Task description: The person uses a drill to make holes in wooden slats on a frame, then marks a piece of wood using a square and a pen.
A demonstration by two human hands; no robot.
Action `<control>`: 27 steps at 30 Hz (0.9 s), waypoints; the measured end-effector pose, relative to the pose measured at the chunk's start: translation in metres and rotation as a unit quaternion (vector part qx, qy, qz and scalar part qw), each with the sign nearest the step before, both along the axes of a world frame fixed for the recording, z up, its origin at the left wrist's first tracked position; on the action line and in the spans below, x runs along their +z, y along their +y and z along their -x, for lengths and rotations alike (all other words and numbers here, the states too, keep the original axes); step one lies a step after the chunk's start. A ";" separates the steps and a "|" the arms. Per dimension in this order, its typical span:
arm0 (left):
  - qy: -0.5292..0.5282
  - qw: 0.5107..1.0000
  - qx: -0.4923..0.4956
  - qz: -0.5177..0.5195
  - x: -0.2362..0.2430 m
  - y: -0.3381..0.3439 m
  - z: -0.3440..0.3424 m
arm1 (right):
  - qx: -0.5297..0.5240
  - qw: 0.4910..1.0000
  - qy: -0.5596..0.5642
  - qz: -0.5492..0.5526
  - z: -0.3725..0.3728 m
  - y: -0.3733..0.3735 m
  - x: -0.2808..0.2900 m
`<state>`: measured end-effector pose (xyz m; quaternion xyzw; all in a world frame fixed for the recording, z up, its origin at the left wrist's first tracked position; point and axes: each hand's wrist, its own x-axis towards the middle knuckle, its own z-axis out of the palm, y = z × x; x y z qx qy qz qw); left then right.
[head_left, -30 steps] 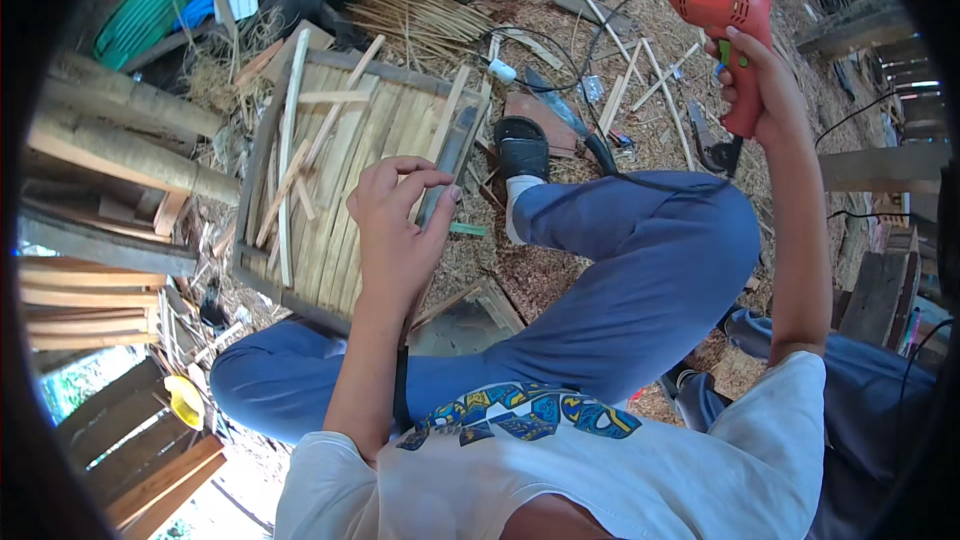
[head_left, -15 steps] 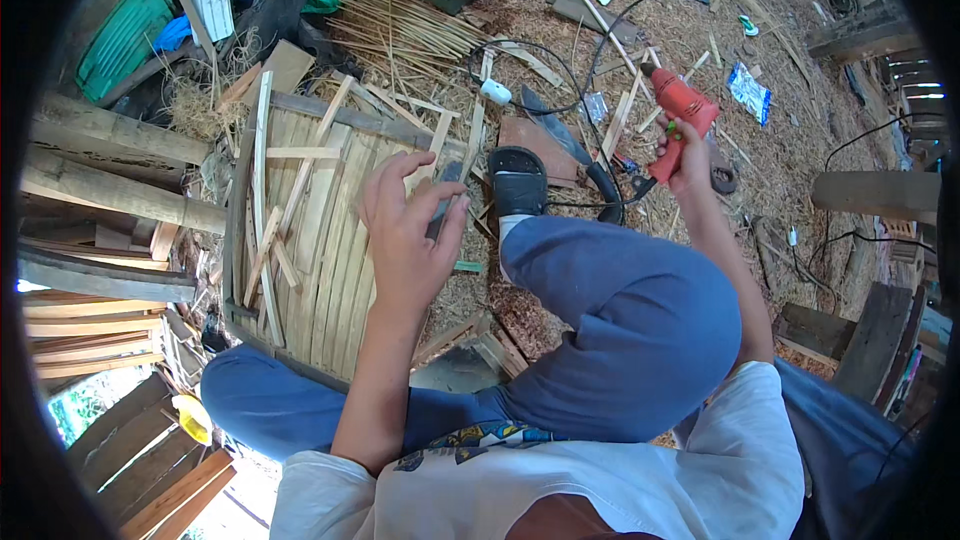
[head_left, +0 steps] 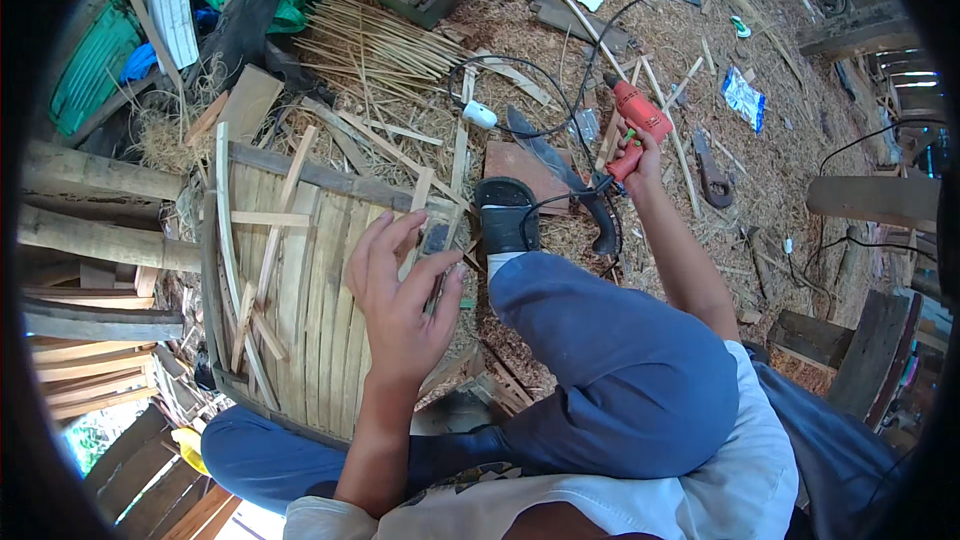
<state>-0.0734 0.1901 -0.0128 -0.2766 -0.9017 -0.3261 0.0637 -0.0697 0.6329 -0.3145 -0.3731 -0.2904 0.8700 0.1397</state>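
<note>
Handling the drill point(head_left: 645, 120) looks the current step, right hand point(head_left: 641, 156) gripping; moving it calls for slack cord point(head_left: 556, 198). Left hand point(head_left: 403, 305), fingers parted, seems empty near the right edge of the panel point(head_left: 325, 285).

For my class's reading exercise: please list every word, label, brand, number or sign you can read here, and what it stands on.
No text can be read in this picture.
Blue-and-white packet: any print is too small and blurred to read.
Red drill: any marking is too small to read.
</note>
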 end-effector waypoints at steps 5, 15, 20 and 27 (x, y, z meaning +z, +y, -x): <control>0.015 1.000 -0.018 0.006 0.017 0.015 0.002 | -0.049 0.997 0.064 -0.009 -0.012 0.026 -0.009; -0.153 0.971 -0.049 -0.176 -0.048 0.100 0.009 | -0.058 0.998 0.024 -0.004 -0.038 0.069 -0.037; -0.185 0.958 0.063 -0.212 -0.130 0.110 0.030 | 0.009 0.968 -0.217 -0.122 -0.041 0.053 -0.034; -0.258 0.909 0.185 -0.269 -0.170 0.135 0.049 | 0.072 0.682 -0.359 -0.633 -0.020 0.018 -0.008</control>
